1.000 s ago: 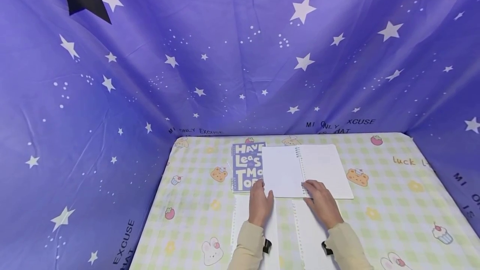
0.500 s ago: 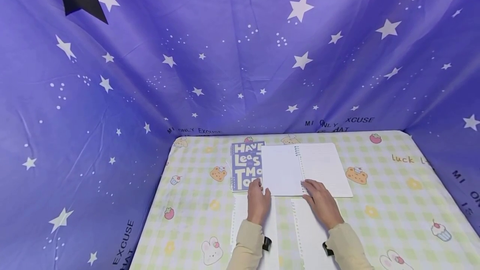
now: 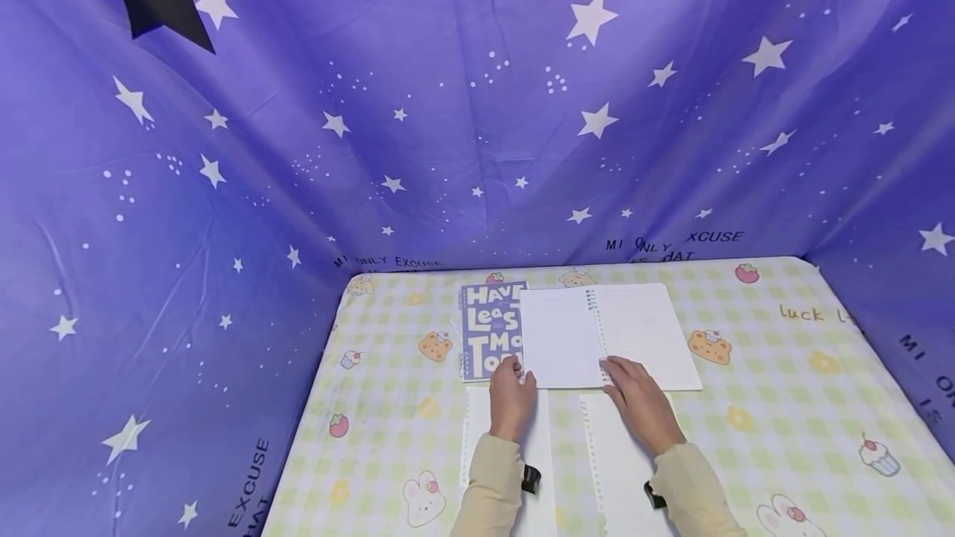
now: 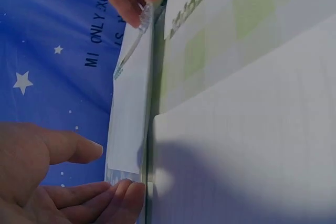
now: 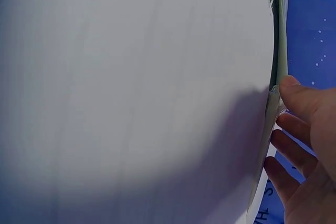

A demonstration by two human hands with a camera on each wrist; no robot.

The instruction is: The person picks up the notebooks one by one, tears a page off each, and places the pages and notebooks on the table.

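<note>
An open spiral notebook with white pages lies on the table, its left part overlapping a purple-covered notebook with large white lettering. My left hand is at the notebook's lower left corner. In the left wrist view its fingers are fairly straight at the edge beside a clear cover, the thumb well apart. My right hand rests at the lower end of the coil binding. The right wrist view shows its thumb at the notebook's near edge and the fingers loosely bent, spread apart.
Two loose sheets with torn, perforated edges lie nearer me: a left sheet and a right sheet, partly under my forearms. A green-checked cloth covers the table. Purple starry curtains enclose its back and sides.
My left hand has shifted slightly to the left along the notebook's near edge. The right hand and the notebooks stay in place; the head view has moved a little.
</note>
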